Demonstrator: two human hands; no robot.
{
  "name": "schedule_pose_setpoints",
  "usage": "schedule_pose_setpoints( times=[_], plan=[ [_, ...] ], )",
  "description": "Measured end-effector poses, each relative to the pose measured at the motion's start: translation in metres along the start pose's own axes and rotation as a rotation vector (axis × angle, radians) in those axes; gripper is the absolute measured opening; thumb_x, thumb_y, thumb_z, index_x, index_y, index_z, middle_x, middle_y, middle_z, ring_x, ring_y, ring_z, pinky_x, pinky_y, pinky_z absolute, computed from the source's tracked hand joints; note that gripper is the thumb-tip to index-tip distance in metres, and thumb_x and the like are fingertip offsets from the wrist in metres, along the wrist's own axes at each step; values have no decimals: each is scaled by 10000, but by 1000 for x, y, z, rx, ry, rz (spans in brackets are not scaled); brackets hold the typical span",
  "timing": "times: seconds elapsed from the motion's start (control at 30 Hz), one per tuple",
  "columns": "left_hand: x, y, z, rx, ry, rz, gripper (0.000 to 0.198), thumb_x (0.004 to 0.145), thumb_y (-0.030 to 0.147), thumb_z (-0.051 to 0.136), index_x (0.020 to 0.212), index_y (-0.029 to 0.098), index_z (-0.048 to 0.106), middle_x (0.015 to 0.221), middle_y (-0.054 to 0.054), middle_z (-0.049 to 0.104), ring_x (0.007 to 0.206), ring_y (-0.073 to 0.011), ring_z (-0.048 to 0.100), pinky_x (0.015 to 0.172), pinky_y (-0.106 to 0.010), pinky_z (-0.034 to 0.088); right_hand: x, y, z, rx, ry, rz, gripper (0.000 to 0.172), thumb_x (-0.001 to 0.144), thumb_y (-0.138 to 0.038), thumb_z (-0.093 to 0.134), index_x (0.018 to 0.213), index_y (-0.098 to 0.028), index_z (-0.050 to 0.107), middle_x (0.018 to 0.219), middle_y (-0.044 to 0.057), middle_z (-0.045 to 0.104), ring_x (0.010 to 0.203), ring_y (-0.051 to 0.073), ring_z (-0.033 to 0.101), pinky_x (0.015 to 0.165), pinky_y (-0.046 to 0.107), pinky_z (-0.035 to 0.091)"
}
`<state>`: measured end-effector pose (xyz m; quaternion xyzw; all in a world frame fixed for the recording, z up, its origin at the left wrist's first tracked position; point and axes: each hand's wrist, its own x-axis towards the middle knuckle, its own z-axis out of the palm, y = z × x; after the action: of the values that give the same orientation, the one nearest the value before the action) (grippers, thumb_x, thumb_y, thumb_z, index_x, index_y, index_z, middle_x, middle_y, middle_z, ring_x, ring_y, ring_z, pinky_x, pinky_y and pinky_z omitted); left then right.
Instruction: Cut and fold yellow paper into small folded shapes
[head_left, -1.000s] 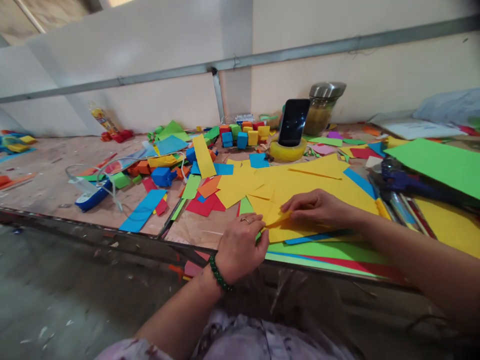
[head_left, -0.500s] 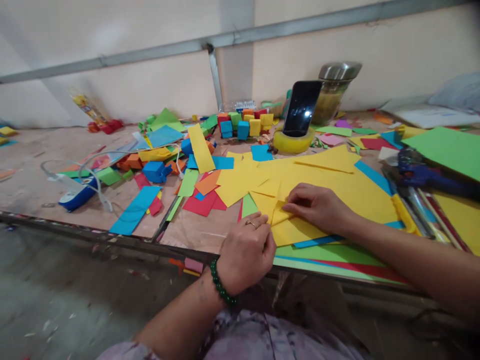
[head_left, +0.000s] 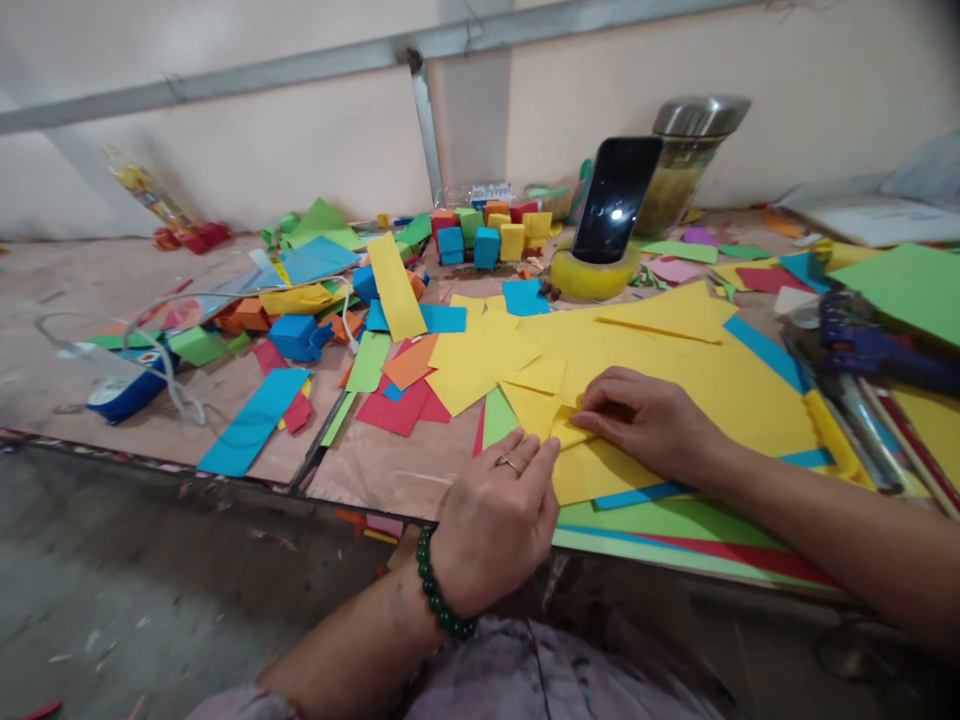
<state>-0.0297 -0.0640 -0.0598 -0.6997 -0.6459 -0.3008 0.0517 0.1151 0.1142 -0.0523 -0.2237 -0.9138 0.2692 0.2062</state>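
A yellow paper sheet (head_left: 600,470) lies at the near edge of the worktable (head_left: 405,460), on top of green, blue and red sheets. My left hand (head_left: 499,520), with a ring and a green bead bracelet, pinches the sheet's left edge with curled fingers. My right hand (head_left: 649,420) presses down on a small folded flap of the same sheet, fingertips bent together on the crease. More yellow sheets (head_left: 675,350) lie spread just behind the hands.
Coloured paper strips and foam cubes (head_left: 487,240) litter the table. A phone (head_left: 615,200) leans in a yellow tape roll (head_left: 592,275) before a glass jar (head_left: 690,165). A glue gun and pens (head_left: 862,360) lie at the right, a blue device with white cable (head_left: 127,390) at the left.
The view has shifted down and left, so the table sits higher and further right. Both hands stay on the yellow sheet; the left hand has closed in on its edge, nearer the right hand.
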Motion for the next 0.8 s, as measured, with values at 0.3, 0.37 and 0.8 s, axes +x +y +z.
schedule_pose_setpoints(
  times=[0.3, 0.37, 0.8],
  plan=[
    [-2, 0, -3, 30, -15, 46, 276, 866, 141, 507, 1072, 83, 681, 1192, -151, 678, 1154, -270, 620, 995, -386, 538, 0, 0, 0, 29, 5, 19, 266, 855, -442, 616, 731, -208, 630, 774, 37, 626, 671, 161, 575, 619, 291, 451],
    [-2, 0, -4, 25, -28, 41, 270, 865, 143, 507, 1069, 97, 678, 1201, -148, 674, 1165, -269, 614, 992, -390, 540, 0, 0, 0, 31, 7, 26, 274, 855, -456, 612, 731, -213, 630, 779, 39, 633, 673, 165, 577, 615, 295, 451],
    [0, 0, -6, 13, -24, 34, 216, 858, 137, 515, 995, 109, 679, 1182, -134, 685, 1149, -265, 625, 982, -372, 545, 0, -4, -1, 20, 6, 34, 279, 864, -455, 596, 716, -219, 605, 761, 44, 625, 666, 172, 571, 613, 302, 453]
  ],
)
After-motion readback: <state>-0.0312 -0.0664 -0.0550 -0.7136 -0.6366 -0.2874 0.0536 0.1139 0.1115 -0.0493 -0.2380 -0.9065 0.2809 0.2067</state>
